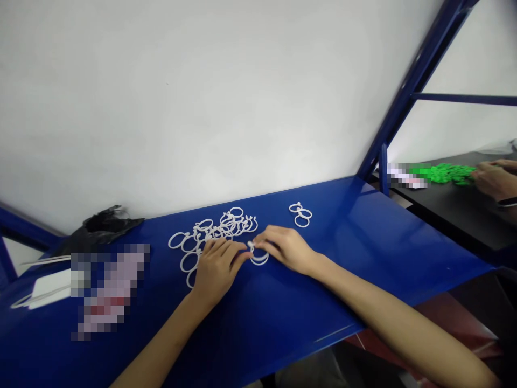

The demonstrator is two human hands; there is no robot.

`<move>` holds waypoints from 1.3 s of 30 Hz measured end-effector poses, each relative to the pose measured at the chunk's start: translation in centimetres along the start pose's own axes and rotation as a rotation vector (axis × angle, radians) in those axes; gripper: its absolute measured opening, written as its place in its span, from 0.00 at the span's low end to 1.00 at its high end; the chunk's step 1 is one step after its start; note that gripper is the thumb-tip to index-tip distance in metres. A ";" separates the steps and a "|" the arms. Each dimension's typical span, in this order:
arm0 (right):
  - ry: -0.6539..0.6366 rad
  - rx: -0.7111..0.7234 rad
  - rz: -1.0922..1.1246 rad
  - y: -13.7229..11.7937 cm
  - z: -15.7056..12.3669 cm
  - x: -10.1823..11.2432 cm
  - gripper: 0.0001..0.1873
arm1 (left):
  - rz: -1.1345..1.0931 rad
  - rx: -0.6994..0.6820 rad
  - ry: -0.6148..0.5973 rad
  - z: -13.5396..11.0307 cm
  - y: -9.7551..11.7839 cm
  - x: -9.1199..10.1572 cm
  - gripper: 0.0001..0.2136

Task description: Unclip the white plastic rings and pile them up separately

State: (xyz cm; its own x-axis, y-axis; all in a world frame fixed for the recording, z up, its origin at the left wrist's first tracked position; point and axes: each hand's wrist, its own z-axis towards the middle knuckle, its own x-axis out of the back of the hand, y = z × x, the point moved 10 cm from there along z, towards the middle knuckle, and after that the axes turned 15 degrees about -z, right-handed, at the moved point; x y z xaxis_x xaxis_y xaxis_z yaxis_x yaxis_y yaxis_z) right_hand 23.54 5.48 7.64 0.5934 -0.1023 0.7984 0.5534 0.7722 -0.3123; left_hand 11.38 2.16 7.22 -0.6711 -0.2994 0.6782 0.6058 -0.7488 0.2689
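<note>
Both my hands rest on a blue shelf (363,242) over white plastic rings. My left hand (218,264) and my right hand (285,247) pinch the same white ring (258,257) between their fingertips, left from the left side, right from the right. A loose pile of several white rings (214,231) lies just behind and left of my left hand. Two joined white rings (301,214) lie apart, behind my right hand.
A black crumpled bag (103,222) sits at the back left by the white wall. White flat items (48,285) lie at the left. A blue slanted post (407,91) rises at the right. Beyond it, another person's hand (495,180) touches green parts (446,173) on a dark table.
</note>
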 end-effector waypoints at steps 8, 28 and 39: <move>0.374 -0.583 -0.411 13.2 -2.3 7.1 0.11 | -0.026 0.088 -0.267 -0.9 -0.7 -3.1 0.11; 0.216 -0.824 -0.451 19.6 -4.3 5.8 0.16 | -0.107 0.075 -0.289 -0.9 -0.7 -3.4 0.06; -0.174 -0.243 -0.004 4.6 0.2 -1.2 0.14 | -0.049 -0.008 -0.117 -0.2 0.4 -1.3 0.05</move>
State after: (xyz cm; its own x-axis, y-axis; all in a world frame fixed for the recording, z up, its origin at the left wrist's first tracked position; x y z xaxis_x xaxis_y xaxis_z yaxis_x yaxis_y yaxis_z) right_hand 25.27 9.26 5.35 0.4930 0.0202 0.8698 0.6918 0.5971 -0.4060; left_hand 12.41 2.17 6.30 -0.6453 -0.1916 0.7395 0.5698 -0.7655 0.2989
